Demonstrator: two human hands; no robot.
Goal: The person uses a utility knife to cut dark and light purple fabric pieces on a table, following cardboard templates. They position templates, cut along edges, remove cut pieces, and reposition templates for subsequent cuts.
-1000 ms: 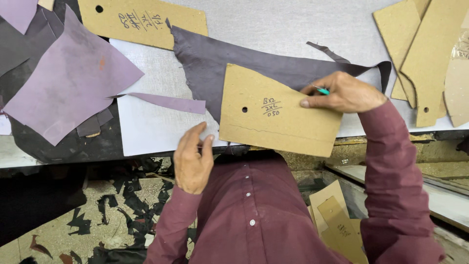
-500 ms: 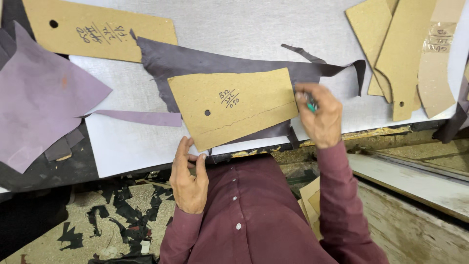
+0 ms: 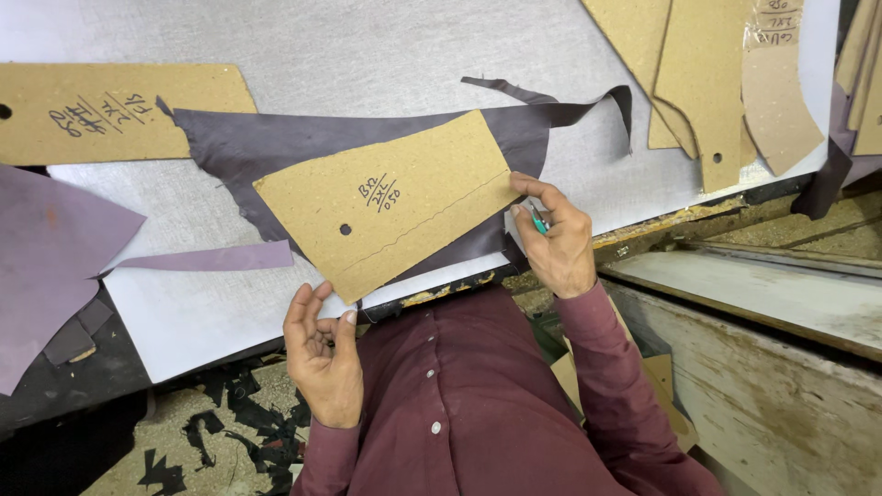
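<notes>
A tan cardboard pattern with a punched hole and handwriting lies on a dark purple-grey leather piece on the grey cutting table. My right hand rests at the pattern's right edge and holds a small green-handled tool, its fingertips touching the cardboard. My left hand hangs just below the table's front edge, near the pattern's lower corner, fingers loosely curled and holding nothing.
Another tan pattern lies at the left. Several cardboard patterns lie at the upper right. Lilac leather pieces and a lilac strip sit at the left. Dark scraps litter the floor. A worn white bench stands at the right.
My right hand with the tool has moved down along the pattern's right edge. The view has shifted. My left hand stays below the table edge.
</notes>
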